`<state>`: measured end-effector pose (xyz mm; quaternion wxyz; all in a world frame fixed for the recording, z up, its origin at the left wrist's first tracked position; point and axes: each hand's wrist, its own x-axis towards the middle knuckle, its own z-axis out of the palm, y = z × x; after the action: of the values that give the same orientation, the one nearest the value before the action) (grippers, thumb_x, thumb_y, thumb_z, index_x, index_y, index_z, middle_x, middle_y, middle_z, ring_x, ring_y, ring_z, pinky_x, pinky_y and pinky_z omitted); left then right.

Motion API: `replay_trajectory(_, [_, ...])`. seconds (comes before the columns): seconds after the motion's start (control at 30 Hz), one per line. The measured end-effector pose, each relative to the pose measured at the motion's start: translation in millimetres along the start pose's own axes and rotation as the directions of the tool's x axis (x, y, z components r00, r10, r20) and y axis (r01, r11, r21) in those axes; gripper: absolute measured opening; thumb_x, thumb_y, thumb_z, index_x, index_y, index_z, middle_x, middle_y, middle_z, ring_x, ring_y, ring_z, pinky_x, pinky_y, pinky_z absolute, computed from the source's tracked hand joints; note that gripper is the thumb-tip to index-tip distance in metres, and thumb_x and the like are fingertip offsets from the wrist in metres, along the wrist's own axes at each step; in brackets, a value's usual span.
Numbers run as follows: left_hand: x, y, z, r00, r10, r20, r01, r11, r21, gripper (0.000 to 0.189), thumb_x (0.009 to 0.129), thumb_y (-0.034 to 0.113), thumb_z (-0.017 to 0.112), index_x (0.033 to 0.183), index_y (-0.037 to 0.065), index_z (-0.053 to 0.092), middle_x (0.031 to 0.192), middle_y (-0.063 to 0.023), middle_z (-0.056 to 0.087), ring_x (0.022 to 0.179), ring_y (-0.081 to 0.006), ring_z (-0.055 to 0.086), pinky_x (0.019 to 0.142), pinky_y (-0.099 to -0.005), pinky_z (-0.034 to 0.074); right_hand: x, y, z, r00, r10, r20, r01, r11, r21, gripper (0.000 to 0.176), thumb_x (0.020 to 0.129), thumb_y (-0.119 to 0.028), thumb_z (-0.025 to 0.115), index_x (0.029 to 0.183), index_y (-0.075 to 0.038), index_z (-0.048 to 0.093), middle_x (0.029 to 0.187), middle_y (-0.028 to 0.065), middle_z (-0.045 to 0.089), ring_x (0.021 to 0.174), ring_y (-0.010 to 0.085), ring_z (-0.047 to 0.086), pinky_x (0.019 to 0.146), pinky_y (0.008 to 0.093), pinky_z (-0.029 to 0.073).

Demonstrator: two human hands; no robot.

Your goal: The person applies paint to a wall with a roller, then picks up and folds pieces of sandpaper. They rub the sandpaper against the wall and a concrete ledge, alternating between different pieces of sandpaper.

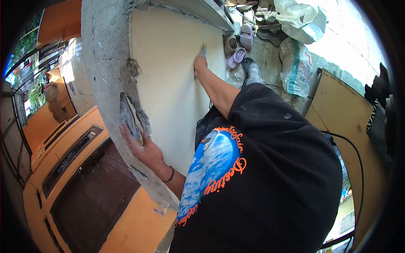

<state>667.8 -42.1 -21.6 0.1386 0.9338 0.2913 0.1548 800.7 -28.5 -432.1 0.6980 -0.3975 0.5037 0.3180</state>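
Note:
My right hand (201, 64) reaches out to the smooth cream-coloured wall panel (168, 55), its fingers closed round a small putty knife (205, 50) whose blade lies close against the surface. Lower down, my left hand (145, 152), with a dark band at the wrist, grips a flat grey plate (128, 116) smeared with pale material. That plate overlaps the rough concrete border (109, 55) beside the panel. Chipped, uneven edges run along the seam between concrete and cream surface.
Several shoes and clogs (247, 36) lie on the floor near my foot (253, 72). A white plastic bag (301, 19) and a woven sack (296, 69) are close by. Brown board (333, 101) leans on the right, with a black cable (358, 160). Orange furniture (126, 223) stands left.

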Motion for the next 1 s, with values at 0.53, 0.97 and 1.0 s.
replay_trajectory(0.53, [15.5, -14.2, 19.1, 0.997, -0.081, 0.008, 0.08, 0.995, 0.061, 0.052, 0.081, 0.007, 0.055, 0.132, 0.006, 0.043, 0.139, -0.0199, 0.036, 0.131, -0.0349, 0.029, 0.107, -0.0461, 0.022, -99.2, -62.1, -2.4, 0.949, -0.298, 0.105, 0.314, 0.852, -0.419, 0.056, 0.094, -0.044, 0.028, 0.128, -0.002, 0.042, 0.118, 0.0257, 0.053, 0.112, 0.0402, 0.049, 0.092, 0.0446, 0.039])
replay_trajectory(0.97, [27.1, -25.8, 33.7, 0.999, -0.036, 0.02, 0.035, 0.998, 0.045, 0.055, 0.081, 0.016, 0.056, 0.134, 0.01, 0.042, 0.14, -0.0189, 0.035, 0.131, -0.0357, 0.03, 0.107, -0.0495, 0.019, -117.2, -111.6, -10.8, 0.932, -0.291, 0.217, 0.359, 0.661, -0.659, 0.051, 0.093, -0.042, 0.034, 0.116, -0.003, 0.056, 0.117, 0.0221, 0.055, 0.114, 0.0373, 0.049, 0.095, 0.04, 0.04])
replay_trajectory(1.0, [28.3, -26.4, 33.9, 0.999, -0.029, 0.024, 0.028, 0.999, 0.045, 0.055, 0.081, 0.016, 0.056, 0.134, 0.011, 0.042, 0.14, -0.0187, 0.035, 0.131, -0.0357, 0.03, 0.106, -0.0499, 0.019, -73.1, -73.9, -22.5, 0.945, -0.304, 0.117, 0.291, 0.628, -0.721, 0.056, 0.091, -0.046, 0.036, 0.109, 0.002, 0.059, 0.109, 0.0242, 0.059, 0.105, 0.0395, 0.054, 0.089, 0.0433, 0.042])
